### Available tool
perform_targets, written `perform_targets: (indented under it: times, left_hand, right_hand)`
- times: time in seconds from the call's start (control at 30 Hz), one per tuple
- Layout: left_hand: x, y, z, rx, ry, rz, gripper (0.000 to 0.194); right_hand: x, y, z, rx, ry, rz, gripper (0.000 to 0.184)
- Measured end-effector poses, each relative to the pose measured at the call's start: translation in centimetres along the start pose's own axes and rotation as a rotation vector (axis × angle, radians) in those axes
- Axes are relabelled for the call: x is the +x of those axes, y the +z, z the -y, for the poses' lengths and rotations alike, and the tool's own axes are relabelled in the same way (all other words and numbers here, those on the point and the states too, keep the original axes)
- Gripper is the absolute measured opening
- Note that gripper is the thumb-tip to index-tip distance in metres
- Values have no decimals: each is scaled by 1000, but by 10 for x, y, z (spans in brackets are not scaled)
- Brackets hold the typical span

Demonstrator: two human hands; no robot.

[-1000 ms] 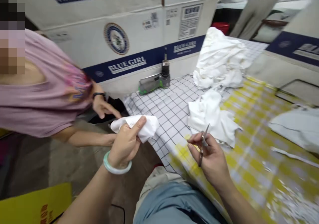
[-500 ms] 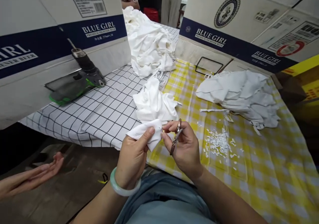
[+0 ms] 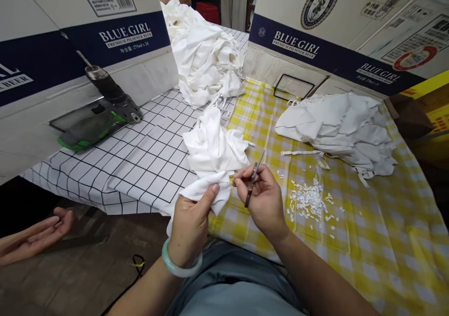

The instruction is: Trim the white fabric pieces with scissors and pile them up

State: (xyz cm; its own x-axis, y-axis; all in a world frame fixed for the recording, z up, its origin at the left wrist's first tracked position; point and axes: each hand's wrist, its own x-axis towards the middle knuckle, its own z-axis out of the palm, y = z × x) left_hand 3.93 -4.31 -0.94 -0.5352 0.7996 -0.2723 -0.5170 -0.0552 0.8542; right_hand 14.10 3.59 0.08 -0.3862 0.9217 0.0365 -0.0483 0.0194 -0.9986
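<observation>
My left hand [image 3: 191, 224], with a pale green bangle at the wrist, grips a folded piece of white cloth [image 3: 221, 192], thumb on top. Close by on the right, my right hand [image 3: 265, 206] is closed around a small pair of scissors [image 3: 249, 197], whose blades point up and away. Its thumb and forefinger are pinched near the cloth's edge; whether they touch the cloth or hold anything I cannot tell. Just beyond both hands lies a crumpled bunch of white fabric [image 3: 214, 143] on the table.
A tall heap of white cloth [image 3: 206, 58] lies at the back and a stacked pile [image 3: 340, 124] at the right. Small white clippings [image 3: 310, 201] are scattered nearby. A power drill [image 3: 105, 103] lies left, against a carton [image 3: 147, 68]. Another person's hand [image 3: 45, 231] is at lower left.
The view has swung right, from the person in pink to the table. My left hand has brought the white cloth over the table beside my right hand. The other person's hands have drawn away.
</observation>
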Motion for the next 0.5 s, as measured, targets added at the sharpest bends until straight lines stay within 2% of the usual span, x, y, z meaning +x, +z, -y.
perform_targets:
  times: [0.07, 0.2, 0.37, 0.5]
  left_hand:
    - [0, 0, 1, 59, 31, -12, 33]
    - [-1, -2, 4, 196, 101, -35, 29]
    - [3, -4, 9, 85, 19, -15, 35]
    - [5, -1, 7, 124, 28, -37, 28]
  right_hand:
    - [-2, 1, -2, -52, -24, 22, 23]
    - [1, 5, -6, -65, 25, 22, 25]
    - [3, 3, -10, -23, 25, 22, 20]
    - [-3, -1, -12, -143, -82, 36, 25]
